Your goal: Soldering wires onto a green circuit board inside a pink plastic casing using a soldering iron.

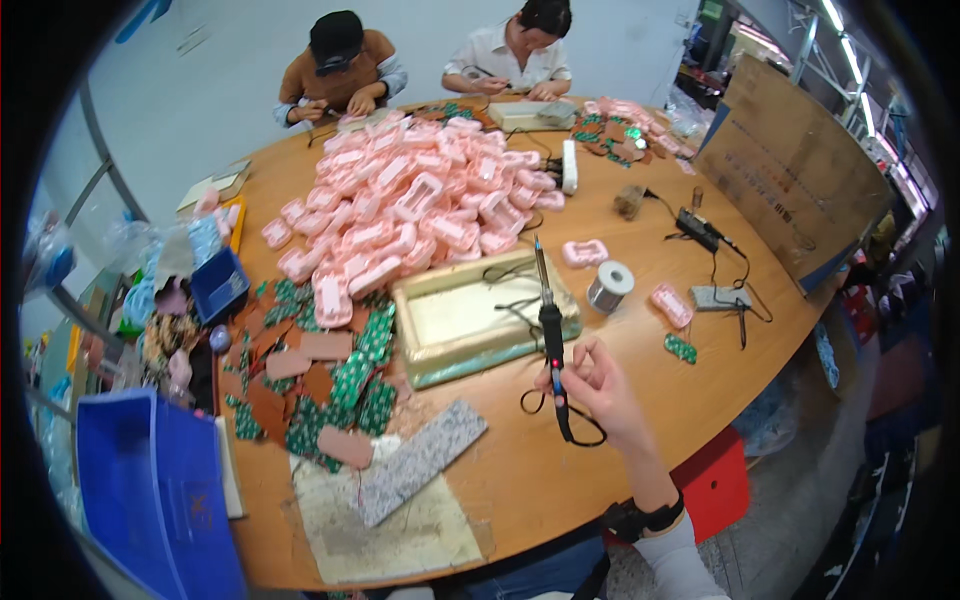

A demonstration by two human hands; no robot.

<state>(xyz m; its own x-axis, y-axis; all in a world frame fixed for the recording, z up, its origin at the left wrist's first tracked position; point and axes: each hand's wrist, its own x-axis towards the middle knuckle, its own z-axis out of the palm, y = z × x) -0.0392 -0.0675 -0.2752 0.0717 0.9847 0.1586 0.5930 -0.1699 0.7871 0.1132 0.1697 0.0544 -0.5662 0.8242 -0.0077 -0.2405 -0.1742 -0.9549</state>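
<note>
The right hand (595,385) reaches in from the lower right, its forearm slanting up over the near edge of the table (560,500), with a black wristband (650,520) and a pale sleeve (675,562) behind it. Thumb and fingers are closed around the handle of a soldering iron (552,340), which stands nearly upright in the view, metal tip pointing to the far side, a small red light on its handle. Its black cord loops below the fingers. The left hand is out of view, so its grip cannot be told.

The iron passes in front of the right part of a cream tray (485,360), which has dark wires over it and stands between the hand and a large heap of pink shells (400,205). Just right of the iron are a solder spool (610,287) and one loose shell (584,253); farther right lie another shell (671,305), a green board (681,348) and a grey block (720,297). To the left, boards (335,385) lie scattered in green and brown, near a speckled slab (425,462) on a pale sheet (400,540). Two co-workers sit across the table, behind the heap.

The heap hides its lower layers, the blue bin (120,480) runs into the dark rim, and the iron's finest point is too small to make out
</note>
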